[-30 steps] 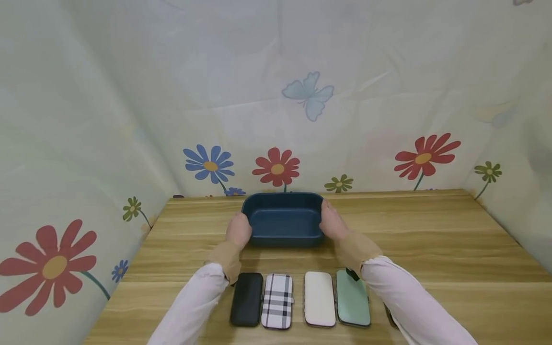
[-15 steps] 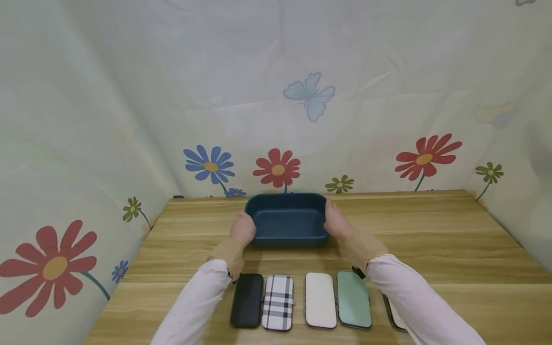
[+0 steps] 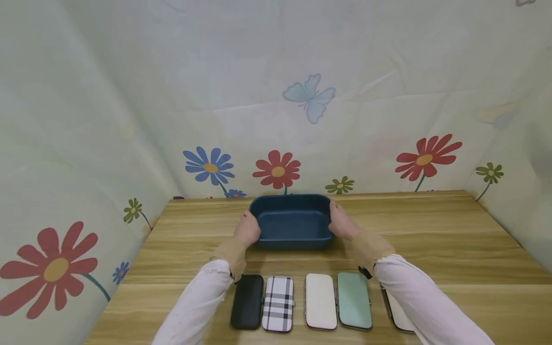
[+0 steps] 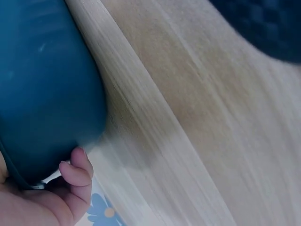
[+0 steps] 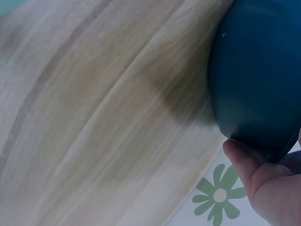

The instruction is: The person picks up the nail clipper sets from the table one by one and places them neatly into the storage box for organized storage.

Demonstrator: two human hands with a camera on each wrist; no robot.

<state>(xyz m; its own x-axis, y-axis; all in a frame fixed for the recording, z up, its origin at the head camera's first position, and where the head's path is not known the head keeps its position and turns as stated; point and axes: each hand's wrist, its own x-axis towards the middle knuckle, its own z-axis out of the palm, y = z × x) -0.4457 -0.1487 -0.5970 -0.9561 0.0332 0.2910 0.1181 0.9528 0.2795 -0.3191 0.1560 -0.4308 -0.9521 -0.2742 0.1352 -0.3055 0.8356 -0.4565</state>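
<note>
A dark blue rectangular dish [image 3: 295, 227] with rounded corners stands near the back of the table, its hollow facing up with nothing visible inside. My left hand [image 3: 247, 229] grips its left end, and my right hand [image 3: 342, 223] grips its right end. In the left wrist view, curled fingers of the left hand [image 4: 61, 193] reach under the dish's wall [image 4: 51, 99]. The right wrist view has the right hand [image 5: 270, 186] with fingertips against the underside of the dish [image 5: 258, 70]. Whether the base touches the table cannot be told.
Nearer the front lie a black flat case [image 3: 247, 302], a plaid case [image 3: 278, 304], a cream case [image 3: 321, 302] and a green case [image 3: 354, 300]. Another pale case [image 3: 398, 311] is partly under the right sleeve. A flower-printed cloth [image 3: 366, 120] hangs behind the wooden table [image 3: 448, 239].
Both hands have shifted the dish slightly to the right. More of the pale case by the right sleeve shows now. The other cases stay where they were.
</note>
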